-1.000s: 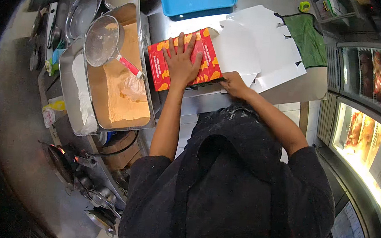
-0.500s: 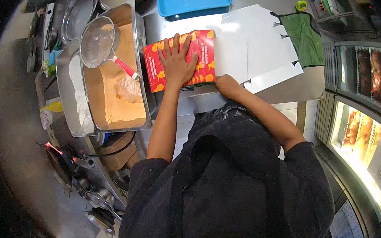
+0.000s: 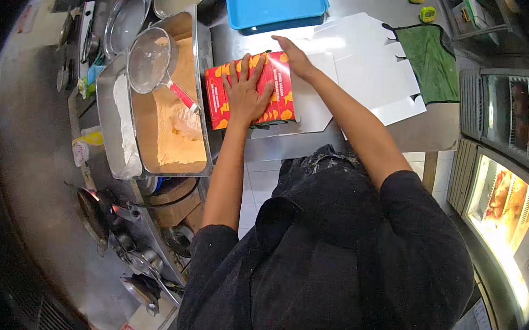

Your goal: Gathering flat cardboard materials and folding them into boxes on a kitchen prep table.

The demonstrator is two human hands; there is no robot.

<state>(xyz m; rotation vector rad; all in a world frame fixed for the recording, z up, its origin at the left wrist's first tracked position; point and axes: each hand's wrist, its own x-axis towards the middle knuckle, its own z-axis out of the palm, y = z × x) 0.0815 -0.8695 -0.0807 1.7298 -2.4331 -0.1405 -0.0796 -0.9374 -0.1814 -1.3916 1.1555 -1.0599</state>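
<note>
A red cardboard box panel with orange shapes [image 3: 283, 99] lies on the steel counter, joined at its right side to a white cardboard part [image 3: 312, 103]. Pressing flat on the red panel, my left hand [image 3: 246, 97] has its fingers spread. At the panel's far right corner is my right hand [image 3: 296, 58], with fingers stretched leftward along the far edge and nothing visible in them. Another white flat cardboard sheet [image 3: 376, 71] with slotted edges lies to the right, partly under the first one.
Left of the box, a deep metal pan of orange powder [image 3: 181, 148] carries a red-handled sieve [image 3: 151, 61]; a pan of white powder [image 3: 123, 121] adjoins it. Beyond are a blue tray [image 3: 275, 2] and a green cloth [image 3: 428, 60]. A lit display case [image 3: 513, 193] stands right.
My right hand has moved from the near right corner of the red panel to its far right corner. The white part beside the panel has shifted. My left hand stays on the panel.
</note>
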